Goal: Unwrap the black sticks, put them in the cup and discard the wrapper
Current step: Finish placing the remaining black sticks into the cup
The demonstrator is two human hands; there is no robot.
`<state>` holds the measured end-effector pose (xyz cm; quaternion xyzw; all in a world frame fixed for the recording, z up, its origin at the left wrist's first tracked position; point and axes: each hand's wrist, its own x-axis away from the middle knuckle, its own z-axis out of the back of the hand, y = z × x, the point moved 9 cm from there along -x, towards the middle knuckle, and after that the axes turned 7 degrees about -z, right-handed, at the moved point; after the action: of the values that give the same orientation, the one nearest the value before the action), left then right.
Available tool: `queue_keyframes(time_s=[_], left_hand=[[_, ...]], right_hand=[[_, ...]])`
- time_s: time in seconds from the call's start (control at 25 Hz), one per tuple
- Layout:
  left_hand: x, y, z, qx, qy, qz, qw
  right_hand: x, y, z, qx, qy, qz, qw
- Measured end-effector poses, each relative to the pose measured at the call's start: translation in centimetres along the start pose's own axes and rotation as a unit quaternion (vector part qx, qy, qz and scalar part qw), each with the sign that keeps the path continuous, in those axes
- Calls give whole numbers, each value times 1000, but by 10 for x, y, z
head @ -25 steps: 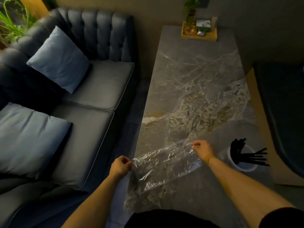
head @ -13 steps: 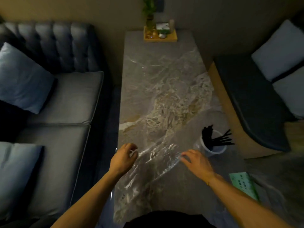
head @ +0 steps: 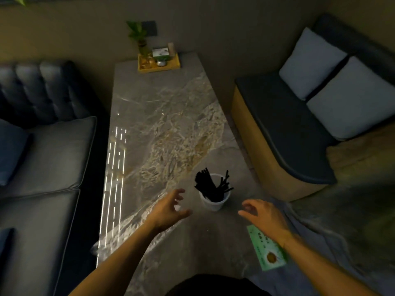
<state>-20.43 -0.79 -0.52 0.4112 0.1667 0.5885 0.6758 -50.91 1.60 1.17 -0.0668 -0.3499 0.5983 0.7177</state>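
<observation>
Running far off to the left of both hands, a dark tufted sofa (head: 44,133) fills the room's edge, with a blue cushion (head: 9,154) on its seat. Between it and the marble table (head: 162,116) lies a dark strip of floor. Streaks of reflected light cross the tabletop just left of the left forearm, and the clear wrapper (head: 136,229) lies crumpled on the stone beneath that forearm, reaching out to the table's left edge.

The left hand (head: 168,208) hovers over the table with its fingers spread and loosely bent, holding nothing. Far beyond it, at the table's far end against the wall, a yellow tray (head: 159,64) carries a small plant and some small items too dim to name.

Between the two hands and a little past them stands the white cup (head: 213,201), upright on the marble, with the black sticks (head: 210,186) bundled inside and fanning out above its rim.

The right hand (head: 264,214) hangs to the right of the cup, fingers relaxed and slightly curled, grasping nothing. Under its wrist a green card (head: 268,251) sits at the table's right edge. Further right, a bench (head: 284,133) with a dark seat pad holds two pale cushions (head: 333,82) against the wall.
</observation>
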Motion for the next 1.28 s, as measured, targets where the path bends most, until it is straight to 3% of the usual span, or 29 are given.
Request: queue_keyframes(time_s=[0.16, 0.4, 0.68, 0.96, 1.16, 1.28], left_hand=[[-12, 27, -11, 83, 45, 19, 995], [-28, 66, -15, 114, 73, 26, 991], [-45, 83, -28, 220, 36, 48, 974], [-45, 87, -43, 246, 36, 56, 967], [-45, 95, -51, 272, 14, 59, 960], [-40, 103, -56, 267, 0, 44, 963]], right_hand=[[-24, -18, 4, -19, -49, 47, 998], [-56, -73, -17, -58, -124, 84, 987], [-75, -89, -23, 10, -88, 110, 990], [-79, -112, -34, 97, -46, 166, 980], [-75, -115, -35, 87, -13, 177, 980], [-74, -113, -27, 27, 13, 157, 987]])
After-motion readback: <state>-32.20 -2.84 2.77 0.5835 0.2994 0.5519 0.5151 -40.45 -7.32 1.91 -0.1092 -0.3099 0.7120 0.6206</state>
